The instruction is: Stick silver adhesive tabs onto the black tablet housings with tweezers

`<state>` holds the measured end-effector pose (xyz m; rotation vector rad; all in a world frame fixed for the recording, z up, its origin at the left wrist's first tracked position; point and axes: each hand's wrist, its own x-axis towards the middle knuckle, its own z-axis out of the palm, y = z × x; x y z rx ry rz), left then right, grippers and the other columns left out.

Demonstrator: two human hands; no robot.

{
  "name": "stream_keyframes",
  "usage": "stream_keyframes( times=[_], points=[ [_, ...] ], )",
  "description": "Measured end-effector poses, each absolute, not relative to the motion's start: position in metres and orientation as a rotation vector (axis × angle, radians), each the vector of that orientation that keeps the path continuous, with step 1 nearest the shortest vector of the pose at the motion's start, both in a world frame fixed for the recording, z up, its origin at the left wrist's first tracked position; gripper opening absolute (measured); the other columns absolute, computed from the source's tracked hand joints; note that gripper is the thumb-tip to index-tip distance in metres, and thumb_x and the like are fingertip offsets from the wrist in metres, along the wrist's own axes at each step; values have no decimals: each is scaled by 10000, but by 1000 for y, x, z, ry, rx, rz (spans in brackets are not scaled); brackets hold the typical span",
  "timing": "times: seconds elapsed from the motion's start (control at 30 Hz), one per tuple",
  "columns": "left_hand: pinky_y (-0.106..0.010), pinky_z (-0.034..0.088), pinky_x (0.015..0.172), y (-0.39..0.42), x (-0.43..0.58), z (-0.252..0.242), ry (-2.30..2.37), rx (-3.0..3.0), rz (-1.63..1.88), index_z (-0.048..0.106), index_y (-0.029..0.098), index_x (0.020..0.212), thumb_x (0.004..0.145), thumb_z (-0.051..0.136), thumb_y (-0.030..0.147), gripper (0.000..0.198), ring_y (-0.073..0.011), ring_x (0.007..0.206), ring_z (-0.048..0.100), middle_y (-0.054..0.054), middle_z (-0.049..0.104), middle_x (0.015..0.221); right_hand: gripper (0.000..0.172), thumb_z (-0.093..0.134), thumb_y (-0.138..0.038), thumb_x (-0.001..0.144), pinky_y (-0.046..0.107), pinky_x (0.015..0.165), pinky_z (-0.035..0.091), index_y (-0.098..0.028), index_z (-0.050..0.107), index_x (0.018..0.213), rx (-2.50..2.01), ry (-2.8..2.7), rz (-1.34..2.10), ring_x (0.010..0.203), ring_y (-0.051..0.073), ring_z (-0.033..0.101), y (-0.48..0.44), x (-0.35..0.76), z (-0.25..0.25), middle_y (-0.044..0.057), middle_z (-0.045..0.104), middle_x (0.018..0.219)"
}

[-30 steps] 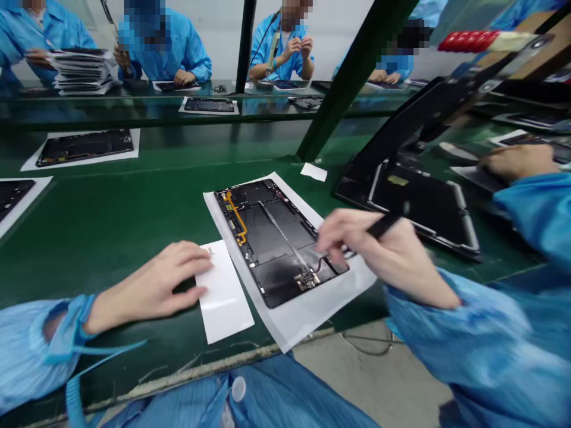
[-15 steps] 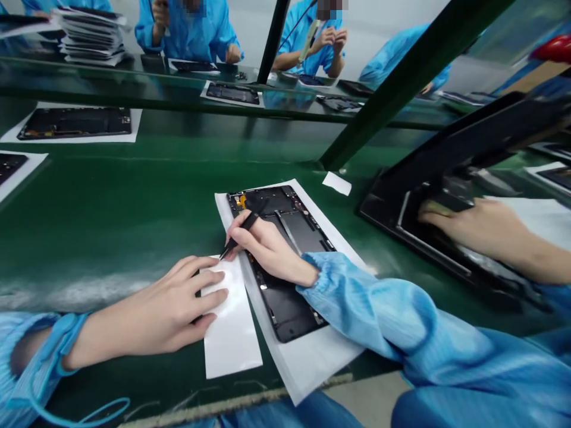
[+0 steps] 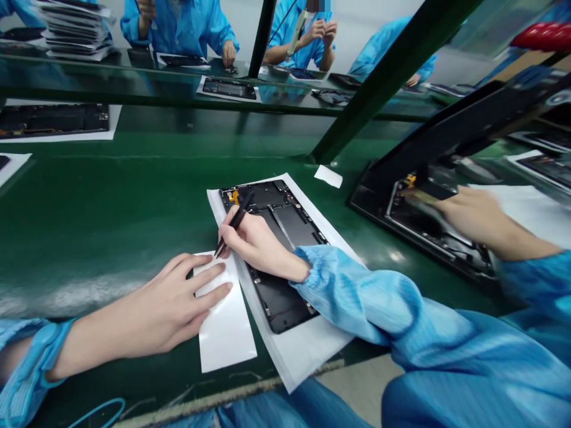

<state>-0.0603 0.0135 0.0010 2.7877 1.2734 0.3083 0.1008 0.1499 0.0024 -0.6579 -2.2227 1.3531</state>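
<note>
My left hand (image 3: pixel 165 309) lies flat with its fingers spread on a white paper strip (image 3: pixel 225 321), holding nothing. My right hand (image 3: pixel 256 245) is shut on black tweezers (image 3: pixel 234 221), whose tips come down at the strip's top edge. Beneath that hand, a black tablet housing (image 3: pixel 274 232) with a small orange flex cable (image 3: pixel 234 197) lies on a white sheet (image 3: pixel 321 238). My right sleeve hides the housing's middle and part of its lower section.
To the right, a co-worker's hand (image 3: pixel 477 220) works in a tilted black tablet frame (image 3: pixel 428 232). A green steel strut (image 3: pixel 392 83) rises behind the sheet. Other housings on sheets lie along the green bench, and several co-workers in blue sit beyond a glass divider (image 3: pixel 134 83).
My right hand has moved left from over the housing to its top end by the strip, and its sleeve now covers the housing. The co-worker's hand has moved into the black frame.
</note>
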Motion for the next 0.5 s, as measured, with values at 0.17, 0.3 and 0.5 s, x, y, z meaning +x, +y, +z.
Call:
stream_keyframes(
  times=[0.17,0.3,0.5],
  points=[
    [-490,372,983,14,-60,1,1266,2817,327,484,158,1316,963,407,184,362,-339,1277,391,-116,519,1354,213,455,-180,905,273,550,516,-228,432,699,-693,-2223,1338,523,167,666,150,99,4,-29,600,562],
    [-506,325,986,14,-60,-1,1280,2857,339,487,166,1313,980,377,197,353,-339,1258,401,-94,532,1354,202,454,-178,899,276,539,510,-229,427,706,-712,-2206,1338,505,170,661,150,98,4,-35,585,546],
    [-504,320,989,13,-61,-2,1278,2868,328,486,167,1325,972,410,222,365,-342,1250,410,-90,533,1358,203,463,-189,903,285,534,520,-236,422,709,-741,-2164,1375,508,178,663,147,97,5,-36,583,541]
  ],
)
